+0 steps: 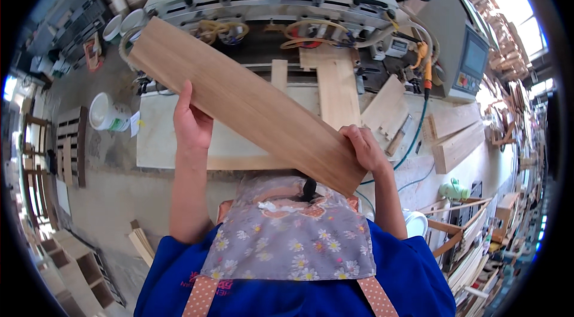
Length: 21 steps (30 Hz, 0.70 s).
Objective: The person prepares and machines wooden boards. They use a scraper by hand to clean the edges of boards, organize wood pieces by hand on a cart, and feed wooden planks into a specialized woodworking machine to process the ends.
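A long, flat brown wooden board (245,99) slants in front of me, its far end up at the left and its near end at the lower right. My left hand (194,123) supports its near long edge, thumb on the upper face and the fingers hidden underneath. At the lower right end, my right hand (366,148) is closed over the board's edge. Beneath the board lies the white table (161,138) of a woodworking machine (272,3). Pale wood pieces (338,90) rest on that table, partly covered by the board.
A control cabinet with a screen (474,54) stands at the right. Green hose (423,117) runs down beside loose wooden pieces (385,102). Thick timber blocks (459,144) lie farther right. White buckets (106,112) and a wooden pallet (72,144) are at the left.
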Available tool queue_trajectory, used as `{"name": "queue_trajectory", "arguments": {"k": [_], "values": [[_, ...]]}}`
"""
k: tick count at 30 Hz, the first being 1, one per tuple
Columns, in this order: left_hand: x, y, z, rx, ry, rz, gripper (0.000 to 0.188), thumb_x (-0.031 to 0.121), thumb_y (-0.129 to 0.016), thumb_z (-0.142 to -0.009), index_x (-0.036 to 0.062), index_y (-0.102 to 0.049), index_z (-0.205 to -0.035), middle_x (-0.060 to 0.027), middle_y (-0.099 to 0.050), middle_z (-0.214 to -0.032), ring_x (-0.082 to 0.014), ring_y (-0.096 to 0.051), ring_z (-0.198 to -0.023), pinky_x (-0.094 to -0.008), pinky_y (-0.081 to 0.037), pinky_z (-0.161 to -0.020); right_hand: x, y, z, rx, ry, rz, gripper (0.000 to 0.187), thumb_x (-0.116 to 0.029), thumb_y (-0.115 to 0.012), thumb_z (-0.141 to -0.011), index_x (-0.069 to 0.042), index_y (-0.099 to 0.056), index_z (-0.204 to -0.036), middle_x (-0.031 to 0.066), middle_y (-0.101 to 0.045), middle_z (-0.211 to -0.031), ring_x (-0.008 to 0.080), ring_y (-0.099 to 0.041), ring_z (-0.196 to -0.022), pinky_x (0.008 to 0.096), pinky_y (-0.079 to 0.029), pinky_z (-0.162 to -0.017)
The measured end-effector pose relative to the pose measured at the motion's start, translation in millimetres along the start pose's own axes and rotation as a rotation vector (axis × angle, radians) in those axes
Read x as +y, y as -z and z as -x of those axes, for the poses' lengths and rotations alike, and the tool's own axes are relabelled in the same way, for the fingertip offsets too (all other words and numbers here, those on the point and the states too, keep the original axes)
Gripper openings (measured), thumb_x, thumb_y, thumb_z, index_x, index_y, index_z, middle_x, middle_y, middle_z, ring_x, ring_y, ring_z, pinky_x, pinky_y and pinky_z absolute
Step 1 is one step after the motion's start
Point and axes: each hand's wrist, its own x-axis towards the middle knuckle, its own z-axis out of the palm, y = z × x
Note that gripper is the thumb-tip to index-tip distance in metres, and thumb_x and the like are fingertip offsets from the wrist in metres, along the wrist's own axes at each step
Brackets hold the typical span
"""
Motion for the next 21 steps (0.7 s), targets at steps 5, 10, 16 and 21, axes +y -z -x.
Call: {"name": "queue_trajectory", "arguments": {"k": [5, 10, 16, 21], "values": [[13, 14, 7, -0.018, 0.012, 0.031, 0.062, 0.058, -0.047, -0.096, 0.003, -0.054, -0.123, -0.0061, -0.064, -0.115, -0.0197, -0.061, -0.106, -0.0345, -0.047, -0.092, 5, -5, -14, -0.051, 0.031, -0.072, 0.061, -0.044, -0.025, -0.106, 0.002, -0.057, -0.084, 0.0093, -0.053, -0.073, 0.0192, -0.046, -0.072, 0.0317, -0.041, -0.072], [21, 19, 13, 0.007, 0.03, 0.059, 0.075, 0.069, -0.036, -0.094, 0.0015, -0.057, -0.118, -0.0055, -0.066, -0.111, -0.0203, -0.063, -0.099, -0.0353, -0.048, -0.087, 6, -4, -23, -0.191, -0.024, -0.081, 0.035, -0.032, -0.061, -0.094, 0.001, -0.06, -0.082, 0.004, -0.052, -0.069, 0.0108, -0.046, -0.068, 0.0282, -0.042, -0.064], [25, 16, 21, -0.035, 0.131, 0.28, 0.074, 0.068, -0.034, -0.094, 0.0037, -0.058, -0.121, -0.0082, -0.061, -0.125, -0.0248, -0.057, -0.113, -0.0424, -0.042, -0.099, -13, -1, -22, -0.107, -0.05, 0.055, 0.032, -0.021, -0.083, -0.07, 0.001, -0.061, -0.08, 0.0001, -0.049, -0.066, 0.0072, -0.042, -0.065, 0.028, -0.038, -0.057], [19, 43, 14, 0.084, 0.144, 0.562, 0.049, 0.057, -0.04, -0.095, 0.0154, -0.061, -0.109, -0.0043, -0.061, -0.117, -0.0276, -0.053, -0.111, -0.0505, -0.034, -0.105, -25, -9, -39, 0.142, 0.202, 0.241, 0.026, -0.015, -0.083, -0.068, -0.003, -0.063, -0.08, 0.0066, -0.059, -0.076, 0.0231, -0.054, -0.071, 0.0325, -0.043, -0.064]]}}
